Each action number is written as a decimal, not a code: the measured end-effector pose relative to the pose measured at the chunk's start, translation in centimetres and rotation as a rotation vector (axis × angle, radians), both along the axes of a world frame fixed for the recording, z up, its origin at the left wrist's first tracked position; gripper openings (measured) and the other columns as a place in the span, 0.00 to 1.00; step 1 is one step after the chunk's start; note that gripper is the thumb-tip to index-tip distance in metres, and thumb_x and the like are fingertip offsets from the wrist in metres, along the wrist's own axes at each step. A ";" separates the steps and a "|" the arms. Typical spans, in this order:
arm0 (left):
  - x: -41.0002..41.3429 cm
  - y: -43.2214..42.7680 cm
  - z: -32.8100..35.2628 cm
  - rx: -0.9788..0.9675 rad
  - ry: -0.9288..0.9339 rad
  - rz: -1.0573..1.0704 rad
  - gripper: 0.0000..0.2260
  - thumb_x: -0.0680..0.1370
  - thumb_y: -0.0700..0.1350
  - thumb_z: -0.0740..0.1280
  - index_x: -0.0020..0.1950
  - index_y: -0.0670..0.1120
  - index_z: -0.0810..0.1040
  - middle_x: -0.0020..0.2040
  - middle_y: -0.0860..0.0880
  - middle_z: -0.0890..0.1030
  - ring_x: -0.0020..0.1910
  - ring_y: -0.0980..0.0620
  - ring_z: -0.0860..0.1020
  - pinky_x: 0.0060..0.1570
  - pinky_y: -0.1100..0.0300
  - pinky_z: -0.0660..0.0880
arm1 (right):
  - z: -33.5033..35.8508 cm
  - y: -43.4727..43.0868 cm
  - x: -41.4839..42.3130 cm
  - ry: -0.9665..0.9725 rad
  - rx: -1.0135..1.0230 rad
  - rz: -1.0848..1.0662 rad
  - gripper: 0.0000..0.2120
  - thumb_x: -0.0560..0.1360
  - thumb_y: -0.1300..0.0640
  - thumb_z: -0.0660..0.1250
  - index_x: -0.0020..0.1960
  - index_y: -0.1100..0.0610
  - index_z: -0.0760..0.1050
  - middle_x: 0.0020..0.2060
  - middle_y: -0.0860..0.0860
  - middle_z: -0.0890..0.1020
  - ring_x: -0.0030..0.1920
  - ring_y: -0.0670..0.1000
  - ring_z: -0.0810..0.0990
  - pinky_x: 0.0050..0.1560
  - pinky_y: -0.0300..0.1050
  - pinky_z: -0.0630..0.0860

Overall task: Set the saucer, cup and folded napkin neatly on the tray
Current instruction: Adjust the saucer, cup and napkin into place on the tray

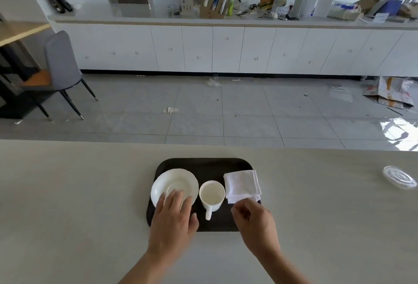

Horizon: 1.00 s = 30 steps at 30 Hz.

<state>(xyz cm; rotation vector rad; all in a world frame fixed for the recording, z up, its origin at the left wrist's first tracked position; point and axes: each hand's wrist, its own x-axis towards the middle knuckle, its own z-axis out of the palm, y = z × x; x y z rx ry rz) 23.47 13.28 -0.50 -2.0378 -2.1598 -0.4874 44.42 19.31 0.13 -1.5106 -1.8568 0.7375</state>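
Pale, matte tabletop fills the near part of the view, and two bare forearms reach forward over it from the bottom edge. The left hand lies palm down with its fingers spread flat, the fingertips resting on the near rim of the white saucer, gripping nothing. The right hand is loosely curled, thumb and forefinger drawn close together at the near corner of the folded napkin; whether they actually pinch the cloth cannot be told. Between the two hands stands the white cup, upright and empty, its handle pointing back toward the person, touched by neither hand. All three things sit in a row on the dark tray: saucer at the left with its edge just over the tray's left rim, cup in the middle just beside the saucer, napkin at the right. Well off to the right on the table lies a clear plastic lid. Beyond the table edge are a grey tiled floor with scattered litter, a grey chair at the left, and a long run of white cabinets under a cluttered counter.
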 end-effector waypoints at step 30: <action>-15.0 -2.7 -10.5 -0.258 -0.130 0.456 0.28 0.74 0.59 0.55 0.71 0.48 0.69 0.73 0.40 0.66 0.74 0.38 0.59 0.68 0.31 0.56 | -5.4 -0.2 -18.2 0.694 -0.887 -0.520 0.09 0.78 0.68 0.58 0.54 0.64 0.75 0.48 0.62 0.83 0.36 0.58 0.87 0.32 0.45 0.84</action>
